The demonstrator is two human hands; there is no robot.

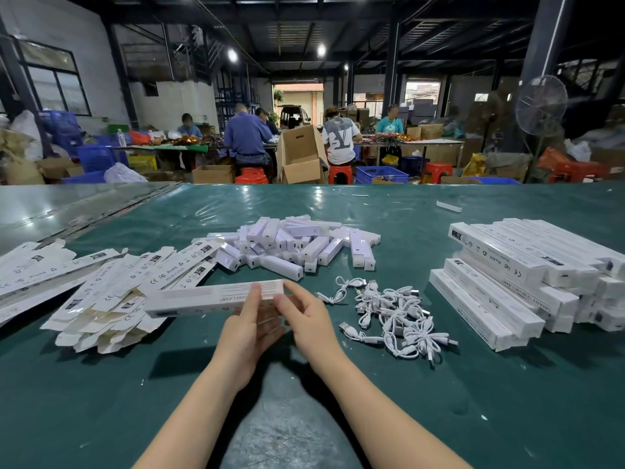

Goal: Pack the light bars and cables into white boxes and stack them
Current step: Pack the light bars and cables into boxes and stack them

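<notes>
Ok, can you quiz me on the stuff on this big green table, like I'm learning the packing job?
1. Pick one: what do the left hand and the right hand hold together?
A) a pair of scissors
B) a long white cardboard box
C) a roll of tape
2. True or false: the tangled white charging cables lie between the hands and the stack of packed white boxes.
3. Fill the gap: the flat, unfolded white cartons lie on the ___ side of the green table.

Key: 1 B. 2 true. 3 left.
</notes>
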